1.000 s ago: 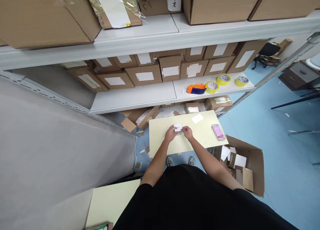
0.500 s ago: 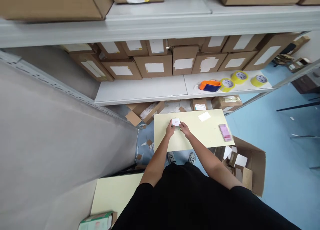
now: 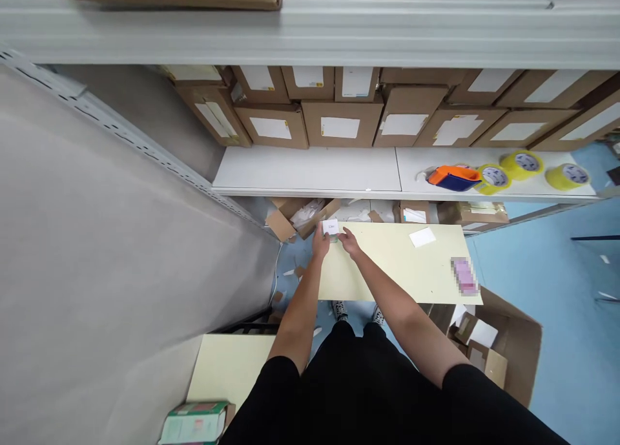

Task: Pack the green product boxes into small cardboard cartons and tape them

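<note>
My left hand (image 3: 320, 242) is closed on the left side of a small white card (image 3: 330, 226) with dark print on its face. Something greenish shows along the card's lower edge, too small to make out. At the card's right side is my right hand (image 3: 349, 241), its thumb and forefinger apart; whether a fingertip touches the card I cannot tell. Both hands are over the left end of a pale yellow table (image 3: 378, 270). Farther right on that table lies a blank white paper (image 3: 423, 237).
A pixelated pink item (image 3: 465, 276) lies at the table's right end. Below it stands an open carton (image 3: 516, 341) of smaller boxes. The shelf (image 3: 310, 170) ahead holds boxes, yellow tape rolls (image 3: 493, 177) and an orange-and-blue tape dispenser (image 3: 454, 177). A grey wall (image 3: 121, 238) is on the left.
The view has shifted, so the shelf and table sit farther right. Both hands have moved with the card toward the table's left end. My right hand's fingers have spread from the card's edge.
</note>
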The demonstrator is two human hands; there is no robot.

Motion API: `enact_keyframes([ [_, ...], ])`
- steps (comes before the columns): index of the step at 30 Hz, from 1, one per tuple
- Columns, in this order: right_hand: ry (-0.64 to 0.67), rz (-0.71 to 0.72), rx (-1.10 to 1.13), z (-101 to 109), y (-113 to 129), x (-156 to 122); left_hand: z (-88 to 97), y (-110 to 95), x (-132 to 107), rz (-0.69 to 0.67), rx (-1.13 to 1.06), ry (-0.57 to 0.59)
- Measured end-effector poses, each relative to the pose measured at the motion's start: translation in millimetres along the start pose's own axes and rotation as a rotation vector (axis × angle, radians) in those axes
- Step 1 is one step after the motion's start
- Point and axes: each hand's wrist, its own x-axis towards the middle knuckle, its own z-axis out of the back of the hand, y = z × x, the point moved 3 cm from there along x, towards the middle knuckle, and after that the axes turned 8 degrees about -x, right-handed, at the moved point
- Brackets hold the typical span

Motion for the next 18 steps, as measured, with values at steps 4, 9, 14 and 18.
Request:
enact_keyframes([
  [4, -0.121, 0.154, -0.002, 37.1, -3.9, -31.0, -6.3, -35.3, -26.1, -0.109, 0.042, -0.155],
  [9, -0.382, 0.337, -0.08, 116.5, -23.6, -87.5, -58.7, -88.4, -53.7, -0.179, -0.098, -0.045],
  [14, -0.645, 0.39, -0.197, 211.2, -23.0, -119.2, -125.7, -152.9, -71.3, -0.206, -0.23, 0.208],
  [18, -0.772, 0.461, -0.261, 285.4, 15.8, -116.6, -155.1, -207.8, -82.8, -0.355, -0.233, 0.282],
])
